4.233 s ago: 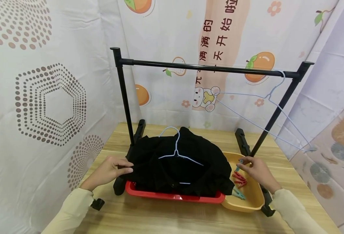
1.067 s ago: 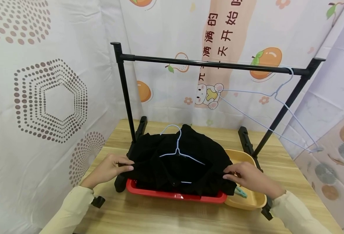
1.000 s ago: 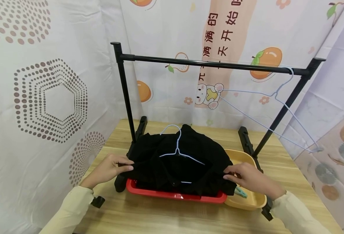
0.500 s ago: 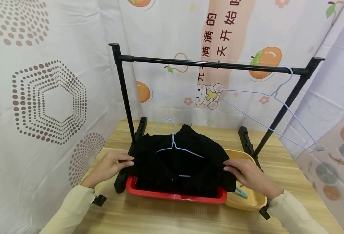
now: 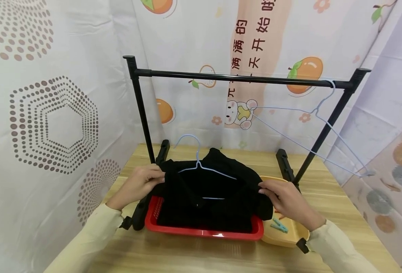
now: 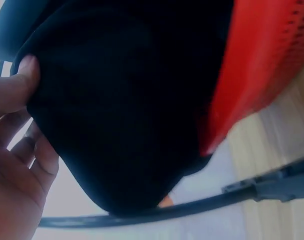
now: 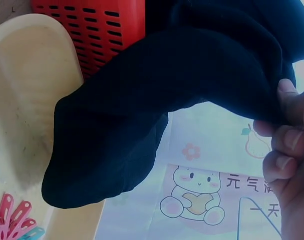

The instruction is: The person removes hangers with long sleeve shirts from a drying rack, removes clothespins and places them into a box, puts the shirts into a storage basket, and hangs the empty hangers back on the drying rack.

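A black shirt [image 5: 218, 208] with a blue wire hanger [image 5: 198, 164] inside its neck opening is stretched between the two hands over a red basket [image 5: 204, 234]. The left hand [image 5: 141, 185] pinches the shirt at its left shoulder, thumb on top of the cloth in the left wrist view. At the opposite shoulder the right hand [image 5: 286, 199] pinches the fabric between thumb and fingers, and a sleeve [image 7: 106, 150] droops below it. The hanger's hook stands up free above the collar. More black cloth fills the basket underneath.
A black rack with a crossbar [image 5: 221, 77] stands behind; a second blue hanger [image 5: 315, 110] hangs at its right end. Right of the basket, a yellow basin [image 5: 298, 232] holds a teal clothespin [image 5: 279, 226] and several red clothespins [image 7: 11, 215]. Patterned curtains enclose the wooden table.
Earliest, the right hand held a teal clothespin over the yellow basin; then it took the shirt's right shoulder. Both hands have since raised the shirt and hanger, baring more of the basket's left side.
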Available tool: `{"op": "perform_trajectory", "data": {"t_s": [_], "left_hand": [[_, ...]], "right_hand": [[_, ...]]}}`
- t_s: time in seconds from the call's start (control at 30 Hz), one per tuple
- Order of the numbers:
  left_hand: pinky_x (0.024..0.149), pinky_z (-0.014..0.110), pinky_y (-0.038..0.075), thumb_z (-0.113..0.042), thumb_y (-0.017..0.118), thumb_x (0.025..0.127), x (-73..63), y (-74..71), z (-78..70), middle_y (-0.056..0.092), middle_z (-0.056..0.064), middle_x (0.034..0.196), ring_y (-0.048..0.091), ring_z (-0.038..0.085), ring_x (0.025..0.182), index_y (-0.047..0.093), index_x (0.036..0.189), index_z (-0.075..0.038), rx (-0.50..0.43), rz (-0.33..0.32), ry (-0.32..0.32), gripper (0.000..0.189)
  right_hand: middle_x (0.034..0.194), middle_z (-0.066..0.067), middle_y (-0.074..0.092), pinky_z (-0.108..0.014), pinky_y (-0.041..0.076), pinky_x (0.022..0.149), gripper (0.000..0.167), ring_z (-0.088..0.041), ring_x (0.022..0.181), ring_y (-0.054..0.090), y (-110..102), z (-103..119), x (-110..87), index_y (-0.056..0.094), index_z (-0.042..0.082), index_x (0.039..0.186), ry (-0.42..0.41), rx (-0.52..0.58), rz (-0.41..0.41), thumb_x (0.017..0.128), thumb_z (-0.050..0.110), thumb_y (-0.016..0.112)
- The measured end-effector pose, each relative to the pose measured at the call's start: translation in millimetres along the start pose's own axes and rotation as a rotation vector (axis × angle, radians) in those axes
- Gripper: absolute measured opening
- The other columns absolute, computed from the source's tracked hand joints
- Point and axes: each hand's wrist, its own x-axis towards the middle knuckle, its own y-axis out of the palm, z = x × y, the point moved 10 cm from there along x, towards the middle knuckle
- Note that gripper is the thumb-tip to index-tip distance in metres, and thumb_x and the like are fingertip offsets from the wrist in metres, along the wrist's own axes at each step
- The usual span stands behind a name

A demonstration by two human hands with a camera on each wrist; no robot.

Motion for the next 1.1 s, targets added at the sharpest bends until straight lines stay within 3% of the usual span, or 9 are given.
{"op": "perform_trajectory", "data": {"t_s": [0.17, 0.37, 0.57, 0.83, 1.1], "left_hand": [[0.068, 0.032, 0.057, 0.010, 0.079, 0.083, 10.0, 3.0, -8.1, 0.070, -0.004, 0.087, 0.067, 0.012, 0.080, 0.082, 0.094, -0.007, 0.010, -0.023, 0.040, 0.020], [0.064, 0.029, 0.055, 0.017, 0.073, 0.084, 23.4, 4.1, -16.1, 0.068, -0.003, 0.084, 0.063, 0.010, 0.075, 0.080, 0.087, -0.008, 0.022, -0.057, 0.107, 0.026], [0.063, 0.029, 0.052, 0.017, 0.069, 0.085, 34.3, 4.1, -26.7, 0.066, -0.004, 0.083, 0.059, 0.008, 0.074, 0.077, 0.082, -0.010, 0.029, -0.066, 0.136, 0.029], [0.062, 0.027, 0.047, 0.016, 0.068, 0.086, 40.9, 10.8, -35.6, 0.063, -0.006, 0.080, 0.052, 0.008, 0.072, 0.068, 0.072, -0.014, 0.018, -0.044, 0.169, 0.033], [0.061, 0.029, 0.047, 0.017, 0.070, 0.084, 37.4, 7.2, -31.7, 0.065, -0.005, 0.078, 0.054, 0.009, 0.071, 0.068, 0.071, -0.011, 0.014, -0.087, 0.171, 0.031]], "right_hand": [[0.093, 0.000, 0.074, -0.022, 0.052, 0.062, 0.035, -0.005, 0.069, 0.065, 4, -1, 0.3, 0.072, 0.005, 0.105, 0.009, -0.008, 0.003, 0.111, 0.030, 0.049], [0.093, -0.001, 0.074, -0.023, 0.053, 0.062, 0.037, -0.007, 0.069, 0.066, 4, 3, 7.0, 0.073, 0.005, 0.106, -0.012, -0.038, -0.002, 0.112, 0.030, 0.047], [0.093, 0.000, 0.073, -0.029, 0.056, 0.062, 0.041, -0.009, 0.073, 0.069, 11, 9, 14.2, 0.072, 0.004, 0.105, -0.032, -0.082, 0.017, 0.112, 0.033, 0.043], [0.092, 0.002, 0.071, -0.025, 0.053, 0.058, 0.040, -0.007, 0.068, 0.066, 18, 12, 21.3, 0.071, 0.005, 0.105, -0.044, -0.084, 0.038, 0.112, 0.031, 0.041], [0.091, 0.005, 0.069, -0.024, 0.052, 0.060, 0.036, -0.004, 0.068, 0.061, 20, 12, 25.3, 0.071, 0.007, 0.103, -0.033, -0.068, 0.044, 0.111, 0.032, 0.046]]}}
